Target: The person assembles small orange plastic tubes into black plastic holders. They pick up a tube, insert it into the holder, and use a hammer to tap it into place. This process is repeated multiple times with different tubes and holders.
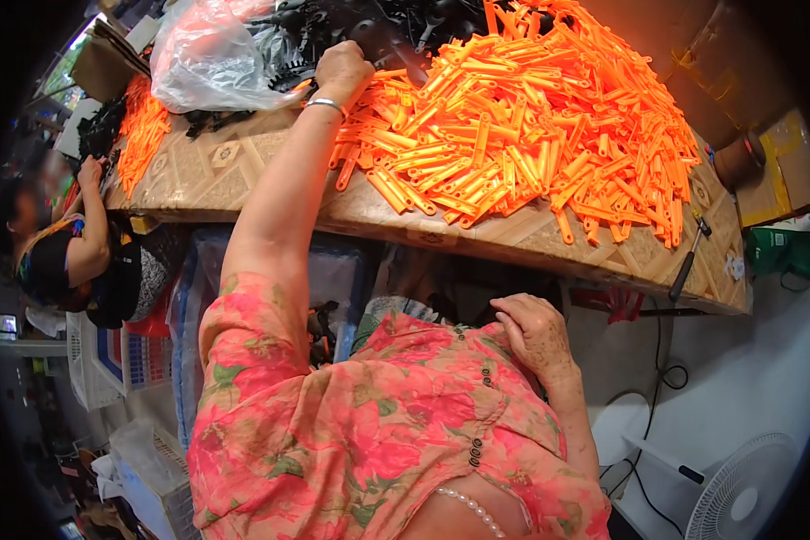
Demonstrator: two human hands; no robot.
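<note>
**Q:** What is the largest item?
**A:** One worktop, patterned in wood tones. One co-worker is positioned beyond its left end.

**Q:** How are the orange pieces distributed?
**A:** Two piles are counted. The large orange pile is spread over the middle and right of the worktop, its front pieces lying at the near edge. The small orange pile is placed near the left end. Single pieces are too many and too overlapped to be counted.

**Q:** What is set behind?
**A:** One main heap of black parts, likewise uncountable, at the far side. One clear plastic bag is laid left of the reaching arm.

**Q:** State of each grip?
**A:** Two hands are shown. The left hand is extended to where the large orange pile and the black parts meet; its fingers are bent, but whether anything is clamped cannot be told. The right hand is held below the worktop, beside the floral shirt; its fingers are loosely extended, with no part seen in them.

**Q:** Smaller items?
**A:** One black-handled tool is laid at the right end. One bracelet is worn on the left wrist.
</note>
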